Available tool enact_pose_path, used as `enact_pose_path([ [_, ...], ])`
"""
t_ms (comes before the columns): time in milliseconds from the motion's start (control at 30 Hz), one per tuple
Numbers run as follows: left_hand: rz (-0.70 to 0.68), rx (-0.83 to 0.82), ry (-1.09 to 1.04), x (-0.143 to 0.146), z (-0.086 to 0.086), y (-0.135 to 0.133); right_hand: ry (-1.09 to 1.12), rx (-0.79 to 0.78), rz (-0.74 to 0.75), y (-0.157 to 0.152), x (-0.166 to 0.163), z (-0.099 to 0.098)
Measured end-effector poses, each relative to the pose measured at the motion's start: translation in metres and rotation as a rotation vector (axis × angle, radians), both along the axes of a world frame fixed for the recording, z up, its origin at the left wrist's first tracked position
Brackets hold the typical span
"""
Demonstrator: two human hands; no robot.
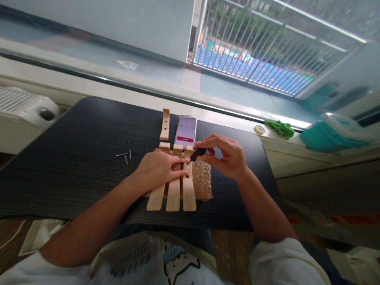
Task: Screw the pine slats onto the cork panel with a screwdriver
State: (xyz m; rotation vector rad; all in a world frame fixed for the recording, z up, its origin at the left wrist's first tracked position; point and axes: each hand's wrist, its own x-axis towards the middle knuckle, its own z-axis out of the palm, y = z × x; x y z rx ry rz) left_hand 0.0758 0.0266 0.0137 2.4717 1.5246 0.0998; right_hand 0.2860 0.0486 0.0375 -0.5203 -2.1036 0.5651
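Note:
Three pale wooden hooks lie side by side across a rough brown board, their wide ends toward me. My left hand lies over them, its thumb and index finger apart on the rightmost hook, one on either side of the gap between its two holes. My right hand is closed around a short dark screwdriver. The tool slants down to the left, its tip at the upper hole of the rightmost hook, close to my left index fingertip. Whether a screw sits under the tip is hidden.
A fourth wooden hook with two holes lies farther back, beside a phone showing a timer. Several loose screws are on the black table at left. Tape, a green cloth and a teal bin stand on the sill.

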Motion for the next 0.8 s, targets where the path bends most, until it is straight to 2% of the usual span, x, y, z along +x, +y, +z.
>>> enact_pose_path([
  [300, -0.010, 0.003, 0.001, -0.001, -0.001, 0.000, 0.073, 0.072, -0.086, 0.000, -0.008, -0.003],
  [800, -0.003, 0.005, -0.012, -0.001, -0.002, 0.000, 0.064, 0.131, -0.185, -0.004, -0.013, -0.005],
])
